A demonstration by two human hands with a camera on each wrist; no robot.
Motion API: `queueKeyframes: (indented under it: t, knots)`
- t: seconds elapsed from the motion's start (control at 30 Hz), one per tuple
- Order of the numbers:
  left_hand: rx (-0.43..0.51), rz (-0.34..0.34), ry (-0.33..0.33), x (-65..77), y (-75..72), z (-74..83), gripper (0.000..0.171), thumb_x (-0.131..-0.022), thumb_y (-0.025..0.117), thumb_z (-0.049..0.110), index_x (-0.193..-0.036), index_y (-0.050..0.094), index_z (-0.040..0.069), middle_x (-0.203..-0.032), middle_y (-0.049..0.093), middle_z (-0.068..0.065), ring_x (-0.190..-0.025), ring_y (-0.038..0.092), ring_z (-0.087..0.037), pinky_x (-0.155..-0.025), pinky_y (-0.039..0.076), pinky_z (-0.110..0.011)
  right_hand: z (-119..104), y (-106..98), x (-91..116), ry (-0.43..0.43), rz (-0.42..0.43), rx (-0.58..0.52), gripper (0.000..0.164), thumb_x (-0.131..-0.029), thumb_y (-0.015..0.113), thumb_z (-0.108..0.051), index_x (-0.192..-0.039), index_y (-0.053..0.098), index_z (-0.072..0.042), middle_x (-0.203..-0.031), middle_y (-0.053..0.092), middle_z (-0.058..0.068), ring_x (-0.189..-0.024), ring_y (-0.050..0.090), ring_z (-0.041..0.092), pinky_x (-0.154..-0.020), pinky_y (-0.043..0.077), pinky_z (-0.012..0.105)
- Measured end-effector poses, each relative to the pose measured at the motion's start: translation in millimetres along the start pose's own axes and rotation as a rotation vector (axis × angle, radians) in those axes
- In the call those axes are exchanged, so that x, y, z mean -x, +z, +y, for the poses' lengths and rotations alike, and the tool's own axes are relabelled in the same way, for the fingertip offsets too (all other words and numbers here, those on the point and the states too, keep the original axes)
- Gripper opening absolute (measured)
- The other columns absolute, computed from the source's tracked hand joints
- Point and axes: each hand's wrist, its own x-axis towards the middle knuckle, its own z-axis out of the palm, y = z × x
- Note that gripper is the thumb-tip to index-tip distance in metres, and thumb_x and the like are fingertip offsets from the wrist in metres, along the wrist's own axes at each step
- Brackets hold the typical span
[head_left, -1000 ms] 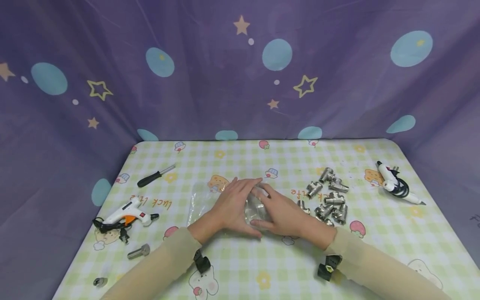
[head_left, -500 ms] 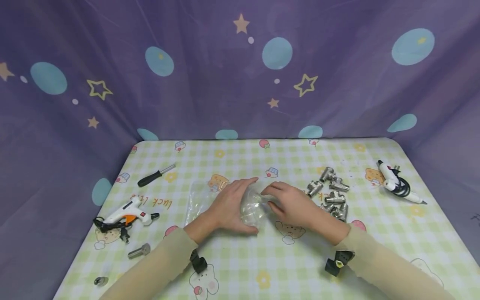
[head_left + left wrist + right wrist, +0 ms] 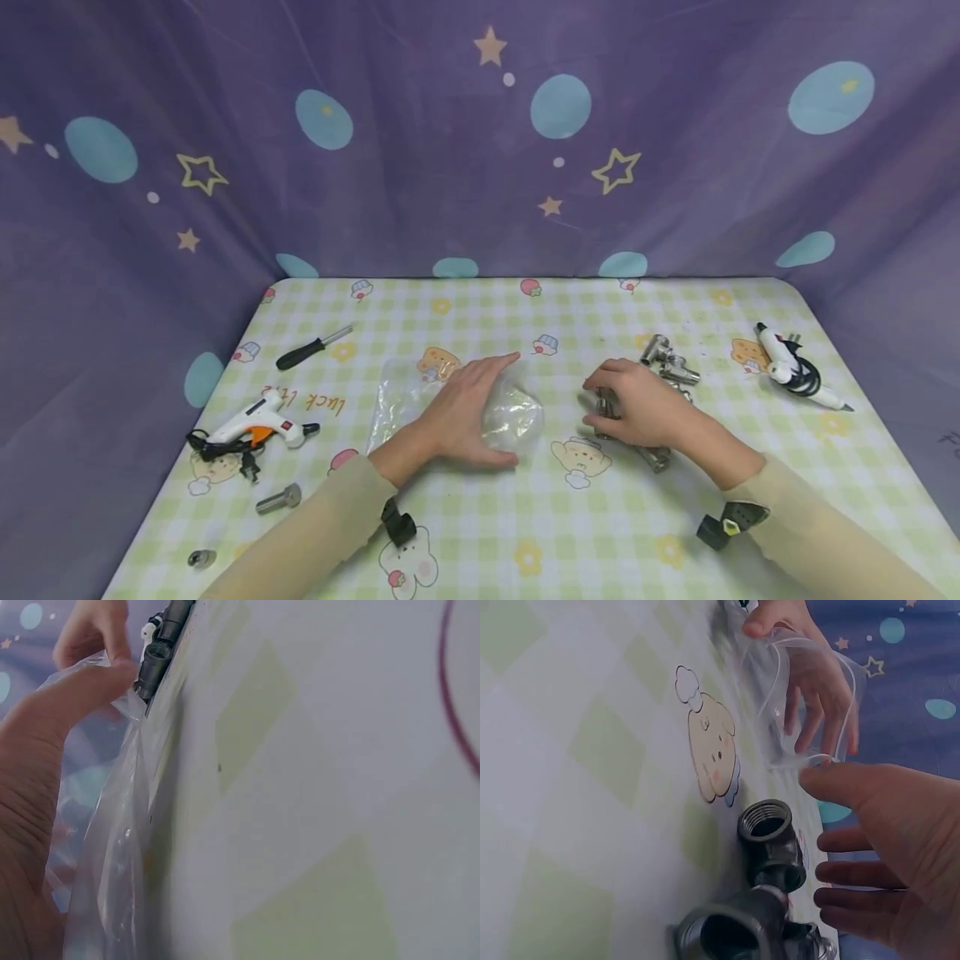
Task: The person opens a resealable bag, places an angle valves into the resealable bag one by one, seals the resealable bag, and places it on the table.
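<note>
In the middle of the green-and-white checked surface, a clear plastic bag is propped open by the left hand, its thumb and fingers spread wide. Between the bag and the surface's right edge, a silver metal pipe fitting with a threaded opening is flanked by the parted thumb and fingers of the right hand, the nearer one; no pinch is shown. The bag's mouth is turned toward the fitting, whose long axis cannot be told.
</note>
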Motion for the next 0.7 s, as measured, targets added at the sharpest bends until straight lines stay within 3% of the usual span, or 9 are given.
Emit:
queueKeyframes:
  t: [0.2, 0.43, 0.7]
  knots:
    - [0.032, -0.017, -0.035, 2.7, -1.0, 0.7, 0.144, -0.057, 0.093, 0.072, -0.167, 0.027, 0.009, -0.168, 0.041, -0.008, -0.154, 0.044, -0.030, -0.130, 0.035, -0.050, 4.0, -0.5, 9.4, 0.029, -0.079, 0.010, 0.059, -0.079, 0.094, -0.040, -0.124, 0.075, -0.007, -0.121, 0.073, 0.007, -0.111, 0.070, 0.026, -0.098, 0.060, 0.048]
    - [0.056, 0.008, -0.036, 3.6, -0.8, -1.3, 0.143, -0.054, 0.095, 0.073, -0.165, 0.032, 0.009, -0.168, 0.042, -0.008, -0.154, 0.044, -0.028, -0.129, 0.036, -0.049, 5.1, -0.4, 10.4, -0.019, -0.118, -0.011, 0.045, -0.079, 0.094, -0.029, -0.115, 0.076, -0.010, -0.106, 0.074, 0.000, -0.094, 0.068, 0.014, -0.083, 0.061, 0.037]
    - [0.040, 0.038, -0.005, 4.7, -1.1, -3.6, 0.135, -0.055, 0.094, 0.072, -0.162, 0.039, 0.012, -0.165, 0.046, -0.008, -0.151, 0.048, -0.028, -0.126, 0.041, -0.052, 4.5, 1.1, 6.7, -0.023, -0.103, -0.052, 0.039, -0.081, 0.094, -0.028, -0.111, 0.077, -0.010, -0.104, 0.075, 0.000, -0.092, 0.069, 0.013, -0.082, 0.060, 0.036]
